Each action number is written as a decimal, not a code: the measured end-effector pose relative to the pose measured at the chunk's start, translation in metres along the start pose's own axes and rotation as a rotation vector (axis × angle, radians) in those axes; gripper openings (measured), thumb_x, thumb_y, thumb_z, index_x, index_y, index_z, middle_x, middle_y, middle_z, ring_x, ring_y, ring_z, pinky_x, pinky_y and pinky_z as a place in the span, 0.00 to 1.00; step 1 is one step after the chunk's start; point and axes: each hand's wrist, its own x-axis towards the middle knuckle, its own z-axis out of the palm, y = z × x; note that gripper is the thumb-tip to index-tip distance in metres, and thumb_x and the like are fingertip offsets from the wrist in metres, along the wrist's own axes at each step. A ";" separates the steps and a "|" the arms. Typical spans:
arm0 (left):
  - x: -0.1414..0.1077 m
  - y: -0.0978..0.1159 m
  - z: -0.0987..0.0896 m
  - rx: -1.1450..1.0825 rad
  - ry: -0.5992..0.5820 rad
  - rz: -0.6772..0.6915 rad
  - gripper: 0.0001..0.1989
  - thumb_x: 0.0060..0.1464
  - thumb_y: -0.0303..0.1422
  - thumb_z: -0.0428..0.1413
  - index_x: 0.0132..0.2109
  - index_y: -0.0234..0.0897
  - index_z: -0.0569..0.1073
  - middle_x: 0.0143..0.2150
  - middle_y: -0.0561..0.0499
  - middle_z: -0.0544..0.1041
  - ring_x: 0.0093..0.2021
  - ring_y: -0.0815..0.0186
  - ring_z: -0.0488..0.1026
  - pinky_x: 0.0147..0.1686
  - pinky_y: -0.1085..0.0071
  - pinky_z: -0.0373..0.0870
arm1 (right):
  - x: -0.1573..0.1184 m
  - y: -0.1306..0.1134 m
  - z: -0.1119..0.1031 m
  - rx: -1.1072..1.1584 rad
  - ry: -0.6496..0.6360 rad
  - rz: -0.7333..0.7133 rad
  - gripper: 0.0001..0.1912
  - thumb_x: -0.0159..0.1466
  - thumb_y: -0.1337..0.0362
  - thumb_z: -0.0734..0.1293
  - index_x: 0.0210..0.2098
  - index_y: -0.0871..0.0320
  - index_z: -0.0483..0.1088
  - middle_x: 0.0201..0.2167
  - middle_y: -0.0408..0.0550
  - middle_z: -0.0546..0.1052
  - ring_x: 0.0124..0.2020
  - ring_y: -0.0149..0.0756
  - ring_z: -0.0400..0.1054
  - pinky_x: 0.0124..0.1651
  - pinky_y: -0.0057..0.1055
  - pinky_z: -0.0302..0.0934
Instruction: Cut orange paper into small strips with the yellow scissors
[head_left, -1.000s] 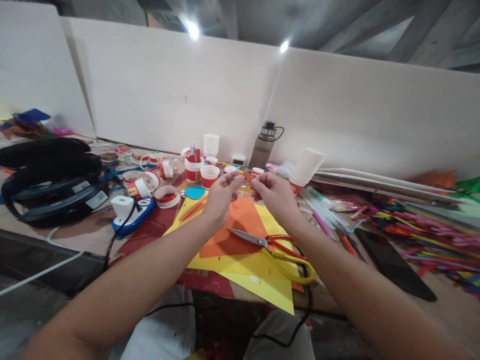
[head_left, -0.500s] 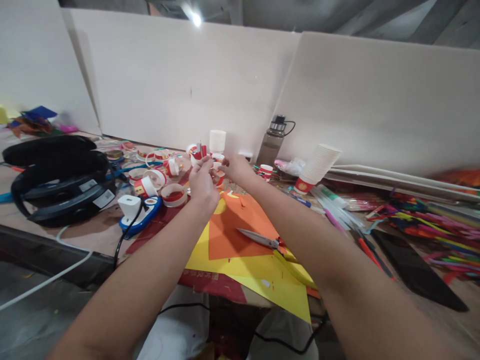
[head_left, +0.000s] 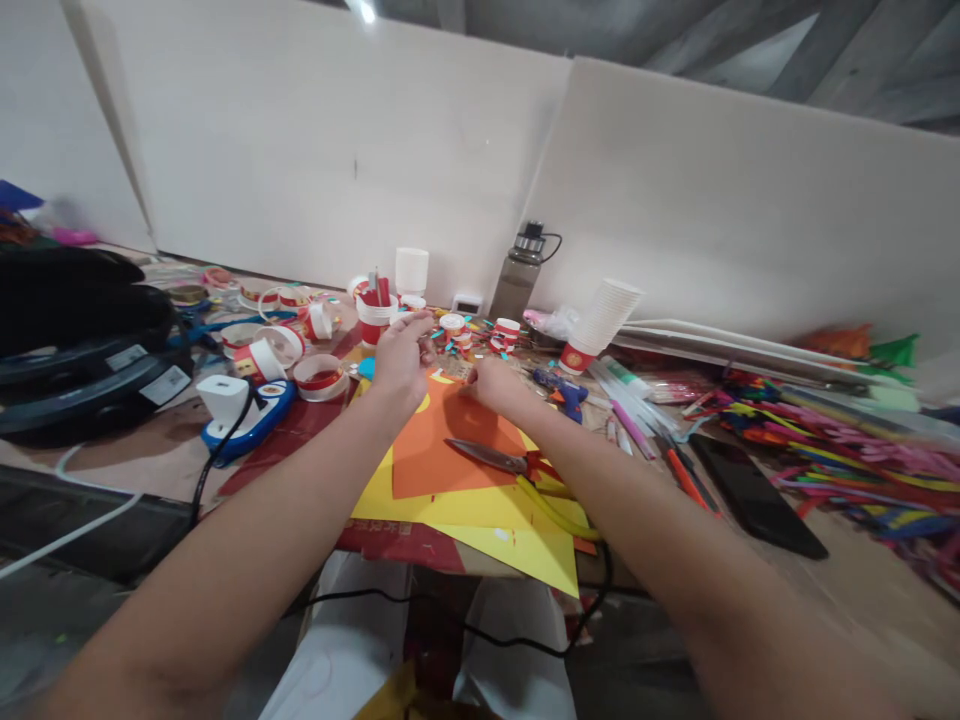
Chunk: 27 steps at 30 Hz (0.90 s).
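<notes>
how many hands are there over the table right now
2: the left hand by the far left part of the orange sheet, and the right hand over its far right part. No third hand shows.

Craft workshop; scissors [head_left: 484, 455], coloured paper sheets [head_left: 424, 460], stacked cups [head_left: 609, 312], pipe cleaners [head_left: 806, 430]

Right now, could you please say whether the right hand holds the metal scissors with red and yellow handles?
No, the scissors lie partly on the orange paper sheet, apart from the right hand.
</notes>
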 end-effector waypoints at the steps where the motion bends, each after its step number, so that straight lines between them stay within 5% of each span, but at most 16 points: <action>1: 0.001 -0.002 -0.001 0.015 -0.018 -0.006 0.08 0.38 0.22 0.58 0.30 0.34 0.69 0.20 0.59 0.65 0.17 0.79 0.57 0.16 0.79 0.47 | 0.002 -0.001 0.000 -0.011 -0.010 0.010 0.12 0.56 0.60 0.69 0.34 0.63 0.77 0.34 0.57 0.79 0.34 0.39 0.73 0.34 0.27 0.61; 19: 0.005 -0.012 -0.007 0.123 -0.116 -0.074 0.06 0.39 0.23 0.58 0.27 0.33 0.69 0.17 0.59 0.62 0.15 0.79 0.55 0.15 0.80 0.47 | 0.017 -0.011 -0.009 0.020 -0.102 0.104 0.12 0.47 0.61 0.75 0.29 0.61 0.77 0.29 0.56 0.77 0.36 0.47 0.72 0.38 0.35 0.66; 27: 0.011 -0.017 -0.010 0.203 -0.093 -0.127 0.07 0.40 0.23 0.59 0.28 0.33 0.69 0.17 0.60 0.61 0.15 0.79 0.56 0.15 0.81 0.47 | 0.013 0.009 -0.016 0.332 -0.069 0.054 0.05 0.51 0.65 0.71 0.23 0.59 0.73 0.17 0.43 0.71 0.19 0.27 0.63 0.21 0.22 0.56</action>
